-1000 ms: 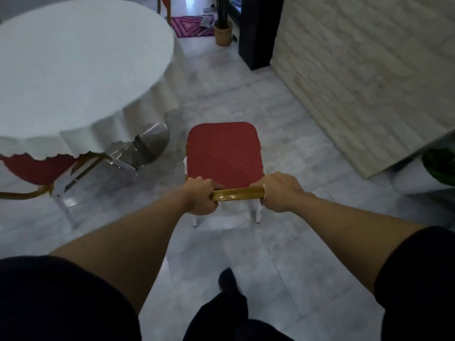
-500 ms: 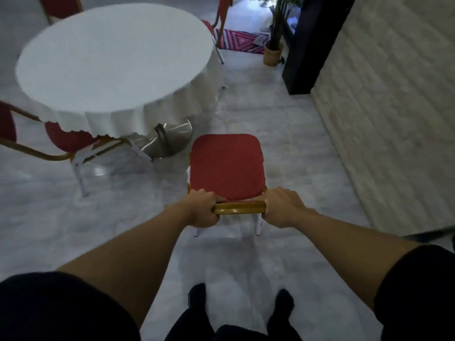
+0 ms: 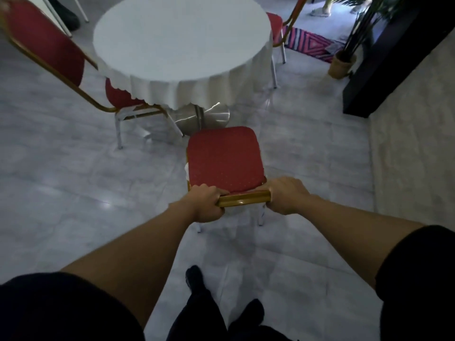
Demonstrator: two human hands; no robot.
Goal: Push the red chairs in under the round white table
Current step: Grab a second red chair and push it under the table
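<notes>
A red chair (image 3: 224, 158) with a gold frame stands on the floor in front of me, its seat facing the round white table (image 3: 182, 43). My left hand (image 3: 205, 204) and my right hand (image 3: 286, 194) both grip the gold top rail of its backrest, one at each end. The front of the seat lies just short of the tablecloth's hem, near the table's shiny metal base (image 3: 202, 119). A second red chair (image 3: 49, 48) sits at the table's left with its seat partly under the cloth. A third red chair (image 3: 277, 27) stands at the far right of the table.
A pale stone wall (image 3: 413, 148) runs along the right, with a black column (image 3: 391, 55) beyond it. A potted plant (image 3: 344, 62) and a striped rug (image 3: 312, 44) lie behind the table at the right. My feet (image 3: 197, 279) are on grey floor tiles.
The chair has moved forward and left with both hands on its rail. The table now sits straight ahead of the seat, much nearer than a second ago.
</notes>
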